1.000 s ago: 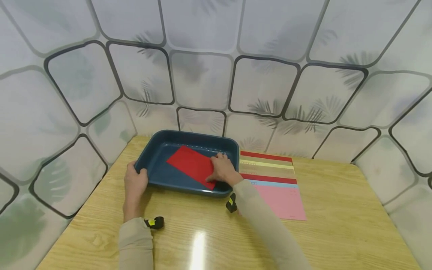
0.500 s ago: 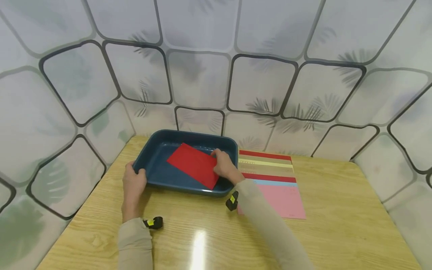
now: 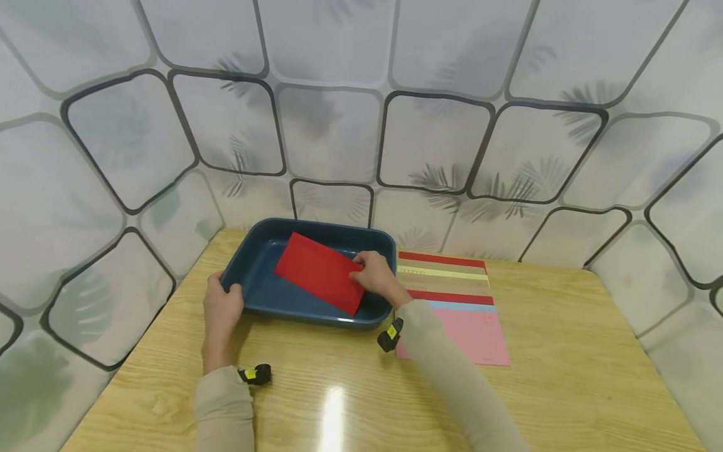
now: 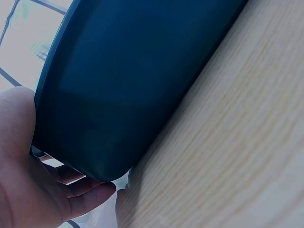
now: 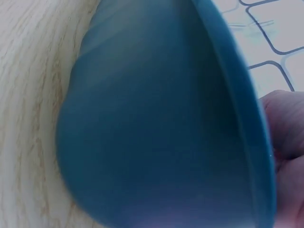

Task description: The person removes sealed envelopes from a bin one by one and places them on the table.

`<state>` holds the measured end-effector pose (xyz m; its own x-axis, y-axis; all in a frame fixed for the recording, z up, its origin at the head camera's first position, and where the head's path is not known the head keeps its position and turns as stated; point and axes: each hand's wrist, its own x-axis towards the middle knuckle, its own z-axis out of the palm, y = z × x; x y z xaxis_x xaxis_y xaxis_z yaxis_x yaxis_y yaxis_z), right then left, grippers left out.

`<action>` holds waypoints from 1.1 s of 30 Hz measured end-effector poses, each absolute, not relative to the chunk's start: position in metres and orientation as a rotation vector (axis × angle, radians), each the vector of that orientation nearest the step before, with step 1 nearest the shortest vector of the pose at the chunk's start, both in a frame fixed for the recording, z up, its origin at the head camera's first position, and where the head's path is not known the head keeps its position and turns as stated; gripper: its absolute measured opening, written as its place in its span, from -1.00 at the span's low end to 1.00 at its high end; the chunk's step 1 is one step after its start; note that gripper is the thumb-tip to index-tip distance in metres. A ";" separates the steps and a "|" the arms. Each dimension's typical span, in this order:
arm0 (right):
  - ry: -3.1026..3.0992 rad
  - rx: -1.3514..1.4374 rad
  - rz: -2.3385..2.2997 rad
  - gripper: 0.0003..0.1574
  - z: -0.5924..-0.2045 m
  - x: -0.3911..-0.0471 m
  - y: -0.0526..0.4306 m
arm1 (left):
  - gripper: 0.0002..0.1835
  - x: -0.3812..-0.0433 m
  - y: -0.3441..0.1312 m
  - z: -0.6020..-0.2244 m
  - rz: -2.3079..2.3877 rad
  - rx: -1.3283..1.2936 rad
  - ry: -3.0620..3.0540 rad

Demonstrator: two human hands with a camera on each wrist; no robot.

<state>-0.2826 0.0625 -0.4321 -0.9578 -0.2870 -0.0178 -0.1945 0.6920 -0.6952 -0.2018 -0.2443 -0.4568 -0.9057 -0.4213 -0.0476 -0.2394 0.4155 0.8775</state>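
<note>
A dark blue rectangular tray (image 3: 261, 285) stands on the table near the back wall. Its left side is gripped by my left hand (image 3: 223, 307), thumb over the rim; in the left wrist view the fingers of that hand (image 4: 28, 166) reach round the outer corner. Inside the tray a flat red rectangular sheet of paper (image 3: 319, 273) lies slanted. My right hand (image 3: 377, 276) reaches over the tray's right side and pinches the sheet's right end between thumb and fingers. In the right wrist view the tray wall (image 5: 156, 123) hides most of that hand, and the sheet too.
Right of the tray, overlapping paper sheets (image 3: 457, 333) in pink, light blue, red, tan and yellow lie fanned on the wooden table (image 3: 565, 351). A patterned curtain-like wall (image 3: 333, 132) encloses the back and both sides.
The right hand has shifted from over the sheet to its right end and pinches it there. The sheet's far left corner has moved up and left. The left hand keeps its grip on the tray.
</note>
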 end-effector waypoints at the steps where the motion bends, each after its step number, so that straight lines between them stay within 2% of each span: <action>1: 2.772 -0.395 -1.127 -0.73 -0.432 -0.282 0.063 | -0.39 -0.202 -0.244 -0.457 -1.495 0.586 -2.486; 15: 2.643 -0.378 -1.238 -0.74 -0.426 -0.269 0.059 | -0.40 -0.203 -0.245 -0.459 -1.497 0.578 -2.471; 22: 2.599 -0.370 -1.280 -0.49 -0.425 -0.265 0.059 | -0.40 -0.202 -0.244 -0.459 -1.502 0.572 -2.463; 25: 2.591 -0.367 -1.310 -0.55 -0.424 -0.264 0.059 | -0.40 -0.201 -0.244 -0.458 -1.503 0.573 -2.461; 29: 2.606 -0.385 -1.346 -0.77 -0.424 -0.263 0.060 | -0.39 -0.201 -0.244 -0.458 -1.502 0.569 -2.463; 33: 2.663 -0.428 -1.351 -0.80 -0.424 -0.261 0.061 | -0.39 -0.202 -0.244 -0.458 -1.501 0.566 -2.462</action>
<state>-0.2606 0.0613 -0.4239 -0.9520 -0.3055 0.0162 -0.1935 0.5602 -0.8054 -0.2016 -0.2443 -0.4582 -0.9060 -0.4224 -0.0260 -0.2167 0.4101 0.8859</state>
